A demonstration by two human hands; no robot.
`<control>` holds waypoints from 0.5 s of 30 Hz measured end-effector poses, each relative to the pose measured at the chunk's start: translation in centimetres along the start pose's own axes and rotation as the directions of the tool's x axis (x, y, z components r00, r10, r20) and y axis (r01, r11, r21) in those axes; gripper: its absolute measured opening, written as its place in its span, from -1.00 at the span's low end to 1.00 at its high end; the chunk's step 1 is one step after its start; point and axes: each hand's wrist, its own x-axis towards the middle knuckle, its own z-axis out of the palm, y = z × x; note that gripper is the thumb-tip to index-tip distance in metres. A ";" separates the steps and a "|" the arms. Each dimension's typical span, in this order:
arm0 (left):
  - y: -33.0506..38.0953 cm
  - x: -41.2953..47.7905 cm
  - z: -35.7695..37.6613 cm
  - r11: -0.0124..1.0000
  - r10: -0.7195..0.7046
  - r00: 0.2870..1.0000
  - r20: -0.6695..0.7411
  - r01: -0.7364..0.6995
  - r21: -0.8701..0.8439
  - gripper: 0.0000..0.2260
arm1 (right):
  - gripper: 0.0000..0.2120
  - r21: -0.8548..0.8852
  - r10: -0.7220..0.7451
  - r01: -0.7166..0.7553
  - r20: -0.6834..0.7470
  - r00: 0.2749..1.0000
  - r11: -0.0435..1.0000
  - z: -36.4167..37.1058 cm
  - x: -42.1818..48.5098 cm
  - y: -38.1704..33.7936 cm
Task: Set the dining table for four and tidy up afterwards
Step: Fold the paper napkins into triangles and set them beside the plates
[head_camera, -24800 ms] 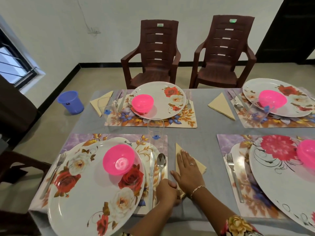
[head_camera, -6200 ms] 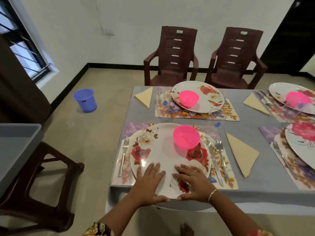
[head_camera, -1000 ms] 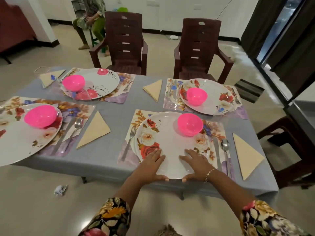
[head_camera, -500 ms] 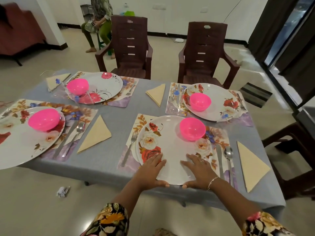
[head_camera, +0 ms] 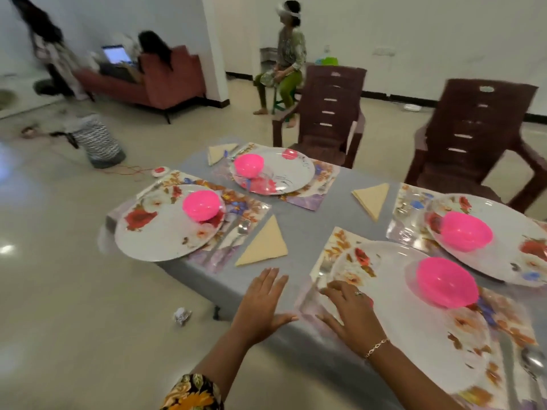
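Grey-clothed dining table (head_camera: 310, 220) carried four floral settings. Her left hand (head_camera: 263, 300) lay flat on bare cloth, fingers straight; the right hand (head_camera: 350, 316), fingers loosely spread, rested across the nearest plate (head_camera: 414, 327) and its placemat (head_camera: 340, 241).

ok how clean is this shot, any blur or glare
Head view: motion blur softens the whole frame, worst on the person at top left; the left hand and right hand are soft but readable; bright glare patches sit on the glossy floor at the left edge; wide-angle distortion tilts the chairs and stretches the nearest plate.
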 end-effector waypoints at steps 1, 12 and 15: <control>-1.8 -0.4 -0.4 1.000 -0.023 1.000 -0.016 0.024 0.004 -0.31 | -0.61 0.000 -0.025 0.025 -0.002 1.000 1.000 0.6 1.5 -1.4; -25.2 -6.5 -5.3 0.957 -0.278 0.961 -0.015 0.278 0.083 -0.26 | -0.67 0.088 -0.259 0.255 0.033 0.965 0.963 9.2 16.8 -18.5; -29.2 -7.4 -6.3 0.962 -0.266 0.964 -0.011 0.266 0.064 -0.30 | -0.66 0.116 -0.277 0.269 0.060 0.959 0.956 10.9 19.7 -21.7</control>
